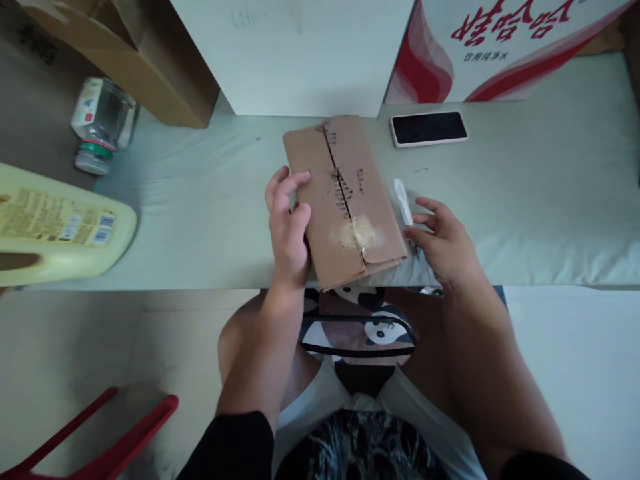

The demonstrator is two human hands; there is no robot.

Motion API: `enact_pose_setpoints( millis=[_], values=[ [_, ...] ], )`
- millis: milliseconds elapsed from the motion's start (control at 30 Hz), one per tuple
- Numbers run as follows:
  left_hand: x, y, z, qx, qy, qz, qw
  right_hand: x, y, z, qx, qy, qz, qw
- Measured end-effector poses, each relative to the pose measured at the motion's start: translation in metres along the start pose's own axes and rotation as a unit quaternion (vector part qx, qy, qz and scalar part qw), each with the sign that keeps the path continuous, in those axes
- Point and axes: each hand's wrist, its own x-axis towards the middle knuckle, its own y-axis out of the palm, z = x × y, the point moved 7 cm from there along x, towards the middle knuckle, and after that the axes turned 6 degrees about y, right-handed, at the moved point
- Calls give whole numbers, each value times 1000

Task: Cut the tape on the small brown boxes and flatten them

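Pale green cloth covers a counter (200, 233) lined along its far side with cartons, as a seated person works at its near edge. A flat cardboard box (320, 220) lies between the two hands: its left edge meets the parted fingers and thumb of the left hand (289, 223), though whether they grip it cannot be told, while the right hand (443, 240), just beside its right edge, pinches a small white tool (401, 199) in narrowed fingers. The box's long axis runs away from the person, its far end leaning left, with a dark seam (338, 173) along its length; the tool points away too, tipped slightly left. Beyond stand a white box (300, 73), a red-and-white carton (500, 67) and a brown carton (173, 73), with a dark-screened phone (429, 129) near the red-and-white one. At left are a clear bottle (105, 117) and a yellow jug (117, 227); below, a red frame (125, 440) shows above the pale floor (190, 333), and a panda-printed item (385, 330) sits between the person's knees
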Motion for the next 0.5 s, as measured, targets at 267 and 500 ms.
enact_pose_setpoints(
  millis=[267,500],
  values=[
    [-27,27,-70,136,288,111,941,-6,-23,27,348,-77,-31,934],
    [-39,39,-71,189,316,95,925,-25,-46,50,312,-198,-140,919]
  ],
)
